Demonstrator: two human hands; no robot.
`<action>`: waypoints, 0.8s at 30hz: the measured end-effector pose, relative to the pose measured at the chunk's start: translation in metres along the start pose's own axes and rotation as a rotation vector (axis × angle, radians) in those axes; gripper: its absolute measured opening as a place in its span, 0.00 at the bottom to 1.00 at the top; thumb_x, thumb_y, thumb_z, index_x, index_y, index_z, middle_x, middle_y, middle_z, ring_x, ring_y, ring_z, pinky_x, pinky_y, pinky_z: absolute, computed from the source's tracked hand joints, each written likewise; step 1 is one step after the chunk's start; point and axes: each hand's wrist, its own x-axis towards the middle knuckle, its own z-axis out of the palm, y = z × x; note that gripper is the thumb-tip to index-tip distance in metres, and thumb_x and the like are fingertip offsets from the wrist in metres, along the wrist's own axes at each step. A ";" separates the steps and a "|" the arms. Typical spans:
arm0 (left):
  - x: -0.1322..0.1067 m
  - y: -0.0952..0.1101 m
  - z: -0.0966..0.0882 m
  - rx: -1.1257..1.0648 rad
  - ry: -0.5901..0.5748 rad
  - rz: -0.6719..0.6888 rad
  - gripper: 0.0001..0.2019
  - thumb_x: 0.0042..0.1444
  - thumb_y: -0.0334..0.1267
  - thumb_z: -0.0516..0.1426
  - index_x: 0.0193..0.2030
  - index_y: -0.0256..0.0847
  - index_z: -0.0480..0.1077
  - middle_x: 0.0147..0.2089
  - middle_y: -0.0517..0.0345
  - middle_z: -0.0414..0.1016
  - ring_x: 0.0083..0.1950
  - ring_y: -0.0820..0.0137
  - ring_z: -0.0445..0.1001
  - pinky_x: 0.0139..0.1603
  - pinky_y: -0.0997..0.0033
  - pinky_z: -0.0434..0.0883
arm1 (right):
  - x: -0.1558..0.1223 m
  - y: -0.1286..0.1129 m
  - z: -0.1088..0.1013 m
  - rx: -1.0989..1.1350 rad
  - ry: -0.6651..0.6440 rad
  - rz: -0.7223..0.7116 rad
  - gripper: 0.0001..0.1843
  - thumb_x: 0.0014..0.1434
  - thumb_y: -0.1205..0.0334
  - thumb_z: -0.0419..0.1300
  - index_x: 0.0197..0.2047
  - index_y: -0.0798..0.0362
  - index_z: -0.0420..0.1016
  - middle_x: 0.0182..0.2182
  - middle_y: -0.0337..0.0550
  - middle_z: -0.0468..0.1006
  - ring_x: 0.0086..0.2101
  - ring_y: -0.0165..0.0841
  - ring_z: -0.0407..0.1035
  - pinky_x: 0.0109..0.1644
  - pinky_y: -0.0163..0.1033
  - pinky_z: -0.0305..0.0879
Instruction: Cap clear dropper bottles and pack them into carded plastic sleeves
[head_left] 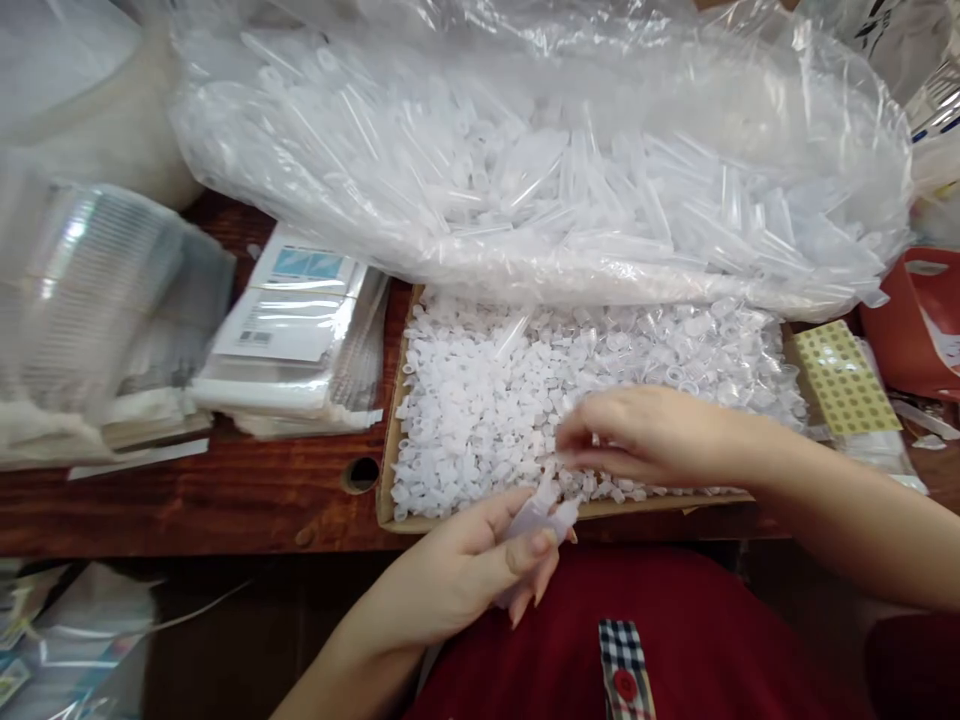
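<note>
My left hand is closed around a couple of small translucent plastic tubes, their narrow tips pointing up past the fingers. Just above them, my right hand is over the near part of a shallow cardboard box. Its fingers are bent together and slightly blurred; what they pinch, if anything, is hidden. Small white plastic caps fill much of the box, and clearer cap-like pieces lie in its right part.
A large clear bag of plastic tubes lies behind the box and overlaps its far edge. Stacks of clear packaging sleeves stand at left on the wooden table. At right are a yellow sticker sheet and a red container.
</note>
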 end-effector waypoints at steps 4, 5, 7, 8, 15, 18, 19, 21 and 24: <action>0.005 0.003 0.001 0.090 -0.096 -0.037 0.18 0.59 0.54 0.55 0.32 0.39 0.65 0.23 0.65 0.66 0.22 0.77 0.62 0.25 0.75 0.58 | -0.017 -0.003 -0.005 0.160 -0.054 -0.154 0.09 0.63 0.65 0.59 0.45 0.58 0.76 0.36 0.44 0.82 0.36 0.30 0.74 0.39 0.32 0.68; 0.006 0.004 0.001 0.109 -0.107 -0.046 0.18 0.59 0.54 0.55 0.33 0.39 0.65 0.23 0.66 0.66 0.22 0.77 0.62 0.25 0.76 0.58 | -0.020 -0.002 -0.004 0.166 -0.033 -0.169 0.10 0.63 0.65 0.59 0.46 0.59 0.76 0.37 0.45 0.82 0.37 0.30 0.74 0.40 0.32 0.68; 0.007 0.008 0.002 0.144 -0.110 -0.071 0.18 0.58 0.55 0.55 0.34 0.39 0.65 0.24 0.66 0.67 0.21 0.77 0.62 0.24 0.76 0.58 | -0.025 -0.002 -0.002 0.175 -0.012 -0.169 0.12 0.64 0.64 0.58 0.48 0.60 0.76 0.39 0.46 0.82 0.38 0.30 0.74 0.41 0.32 0.68; 0.008 0.009 0.002 0.160 -0.110 -0.083 0.18 0.58 0.55 0.55 0.35 0.40 0.65 0.24 0.66 0.67 0.21 0.77 0.62 0.24 0.76 0.58 | -0.027 -0.002 -0.001 0.184 -0.010 -0.160 0.13 0.65 0.64 0.57 0.49 0.59 0.76 0.39 0.46 0.82 0.38 0.30 0.75 0.41 0.31 0.69; 0.011 0.017 0.007 0.263 -0.117 -0.145 0.17 0.59 0.54 0.54 0.36 0.40 0.66 0.25 0.66 0.67 0.22 0.76 0.62 0.24 0.76 0.61 | -0.034 -0.001 -0.004 0.208 0.001 -0.107 0.11 0.64 0.63 0.57 0.47 0.58 0.77 0.38 0.45 0.82 0.38 0.30 0.75 0.41 0.32 0.69; 0.013 0.019 0.008 0.293 -0.118 -0.157 0.16 0.59 0.54 0.54 0.36 0.41 0.65 0.24 0.67 0.66 0.22 0.76 0.62 0.25 0.76 0.61 | -0.035 0.000 -0.003 0.181 0.024 -0.171 0.10 0.65 0.65 0.56 0.44 0.59 0.77 0.34 0.44 0.81 0.35 0.29 0.73 0.38 0.31 0.67; 0.014 0.020 0.008 0.305 -0.119 -0.158 0.16 0.59 0.53 0.54 0.35 0.41 0.65 0.24 0.67 0.66 0.22 0.76 0.62 0.25 0.76 0.61 | -0.035 0.000 -0.003 0.168 0.029 -0.185 0.10 0.65 0.65 0.56 0.43 0.58 0.77 0.33 0.44 0.80 0.34 0.28 0.72 0.37 0.31 0.66; 0.014 0.022 0.007 0.328 -0.123 -0.174 0.16 0.59 0.54 0.53 0.35 0.41 0.65 0.24 0.67 0.66 0.22 0.76 0.62 0.24 0.76 0.61 | -0.035 0.000 -0.003 0.147 0.026 -0.202 0.10 0.66 0.66 0.55 0.42 0.58 0.77 0.32 0.44 0.80 0.33 0.28 0.71 0.36 0.31 0.65; 0.014 0.026 0.006 0.371 -0.141 -0.217 0.17 0.58 0.55 0.54 0.37 0.41 0.67 0.24 0.67 0.66 0.21 0.75 0.63 0.22 0.77 0.61 | -0.034 -0.002 -0.004 0.135 -0.020 -0.167 0.08 0.65 0.65 0.56 0.42 0.57 0.75 0.32 0.43 0.79 0.32 0.29 0.71 0.35 0.32 0.64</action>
